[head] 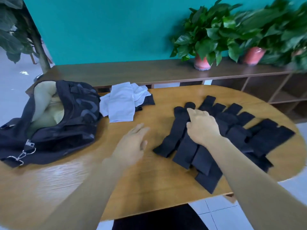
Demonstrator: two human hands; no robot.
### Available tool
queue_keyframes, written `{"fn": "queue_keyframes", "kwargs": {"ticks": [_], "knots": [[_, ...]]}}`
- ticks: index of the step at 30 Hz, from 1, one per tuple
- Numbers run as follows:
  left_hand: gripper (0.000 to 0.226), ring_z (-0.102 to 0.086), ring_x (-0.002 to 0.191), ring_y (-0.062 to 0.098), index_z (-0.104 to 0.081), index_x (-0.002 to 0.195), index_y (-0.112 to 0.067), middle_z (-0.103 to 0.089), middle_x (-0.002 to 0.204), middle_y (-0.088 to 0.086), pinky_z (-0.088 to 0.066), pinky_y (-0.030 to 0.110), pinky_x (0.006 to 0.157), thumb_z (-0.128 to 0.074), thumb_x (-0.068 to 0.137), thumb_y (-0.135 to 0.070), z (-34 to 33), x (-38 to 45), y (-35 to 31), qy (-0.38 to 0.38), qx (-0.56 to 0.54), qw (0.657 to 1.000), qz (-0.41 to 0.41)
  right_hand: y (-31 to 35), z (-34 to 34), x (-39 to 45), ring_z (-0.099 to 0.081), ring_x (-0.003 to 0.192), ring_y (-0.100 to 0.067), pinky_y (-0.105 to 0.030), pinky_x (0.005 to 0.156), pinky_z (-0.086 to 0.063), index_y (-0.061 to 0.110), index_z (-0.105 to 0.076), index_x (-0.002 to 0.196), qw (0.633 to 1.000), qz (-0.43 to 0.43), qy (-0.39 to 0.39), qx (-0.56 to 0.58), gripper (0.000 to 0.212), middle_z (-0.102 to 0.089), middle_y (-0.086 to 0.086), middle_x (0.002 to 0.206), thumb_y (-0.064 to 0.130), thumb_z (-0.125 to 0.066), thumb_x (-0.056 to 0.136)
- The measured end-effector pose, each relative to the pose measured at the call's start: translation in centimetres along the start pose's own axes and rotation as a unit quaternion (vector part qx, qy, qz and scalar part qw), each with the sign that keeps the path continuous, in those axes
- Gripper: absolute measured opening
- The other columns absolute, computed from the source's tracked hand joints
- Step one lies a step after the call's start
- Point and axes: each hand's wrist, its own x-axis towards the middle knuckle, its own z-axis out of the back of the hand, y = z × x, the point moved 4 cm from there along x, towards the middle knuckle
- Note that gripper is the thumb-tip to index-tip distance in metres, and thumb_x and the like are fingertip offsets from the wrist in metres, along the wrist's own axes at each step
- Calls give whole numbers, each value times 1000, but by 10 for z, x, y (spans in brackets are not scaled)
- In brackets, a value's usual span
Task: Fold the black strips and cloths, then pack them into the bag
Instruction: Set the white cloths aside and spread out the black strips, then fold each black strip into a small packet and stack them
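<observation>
On table point(149, 163), right hand point(203, 128) fingers touching black strips point(176, 133), left hand point(132, 143) open

Black strips point(216, 138), white cloths point(123, 103), black bag point(66, 123) w/ grey camo + cream lining, tan woodgrain table point(116, 171), teal wall point(108, 30), pink pots point(202, 63).

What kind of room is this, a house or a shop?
Probably an office or a lounge, though I can't be sure. There is a long wooden shelf unit against a teal wall, potted plants in a row on it, and a pale tiled floor under the oval table.
</observation>
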Motion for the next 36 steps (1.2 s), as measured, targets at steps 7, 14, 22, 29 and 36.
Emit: {"fn": "queue_keyframes", "kwargs": {"ticks": [7, 14, 22, 29, 36], "knots": [[71, -20, 146, 13, -8, 155, -22, -18, 161, -2, -21, 23, 115, -39, 95, 1, -51, 24, -59, 84, 56, 993, -65, 2, -63, -33, 13, 147, -30, -48, 119, 5, 10, 9, 153, 988, 16, 100, -113, 67, 14, -15, 159, 43, -23, 104], [65, -1, 146, -1, -9, 155, -28, -4, 161, -16, -20, 29, 112, -31, 98, -7, -67, -8, -30, 135, 139, 980, -35, -17, -86, -35, 12, 147, -33, -48, 119, 5, 9, 7, 153, 982, -31, 162, -97, 64, 13, -20, 159, 43, -18, 104], [53, -9, 144, -1, -21, 152, -34, -11, 158, -23, -20, 25, 113, -32, 101, -26, -53, -70, -22, 105, 136, 985, -15, -21, -92, -37, 8, 147, -32, -48, 119, 5, 11, 5, 153, 982, -26, 160, -94, 63, 9, -19, 159, 44, -16, 104], [50, -24, 139, 5, -36, 147, -34, -26, 153, -21, -24, 30, 112, -41, 98, -39, -48, -103, -14, 66, 132, 989, 3, -15, -79, -36, 8, 148, -31, -49, 118, 5, 12, 1, 154, 982, -16, 148, -114, 62, 5, -18, 160, 44, -15, 103], [51, -49, 111, 2, -66, 119, -29, -60, 124, -18, -34, 29, 89, -34, 86, -51, -29, -102, -3, -63, 51, 996, -38, 46, -33, -71, -16, 144, -29, -44, 118, -9, 12, -22, 148, 982, 175, 26, -60, 54, -24, -14, 153, 39, -31, 101]]}}
